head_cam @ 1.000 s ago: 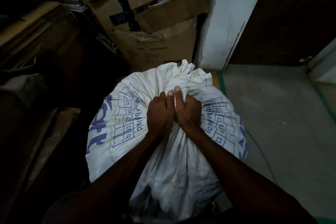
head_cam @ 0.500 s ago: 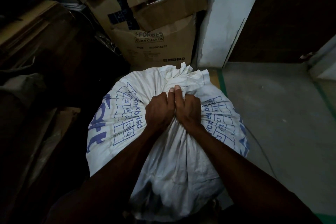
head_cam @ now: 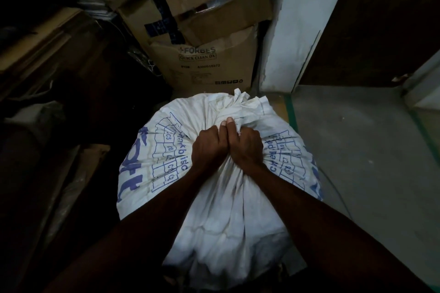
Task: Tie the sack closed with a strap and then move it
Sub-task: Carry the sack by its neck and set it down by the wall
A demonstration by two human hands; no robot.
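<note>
White woven sack [head_cam: 214,197] neck bunched, left hand [head_cam: 209,147] and right hand [head_cam: 245,147] fisted side by side around it, strap hidden.

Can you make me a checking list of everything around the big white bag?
Surface: grey concrete floor, bare on the right.
Job's things: white sack with blue print, neck bunched; strap not seen.
Clutter: stacked cardboard boxes behind the sack; flat cardboard on the left.
Hands: left hand and right hand side by side, both fisted on the sack's neck.
Cables: thin wire on the floor right of the sack.
Surroundings: white pillar, dark door; dim light.
</note>
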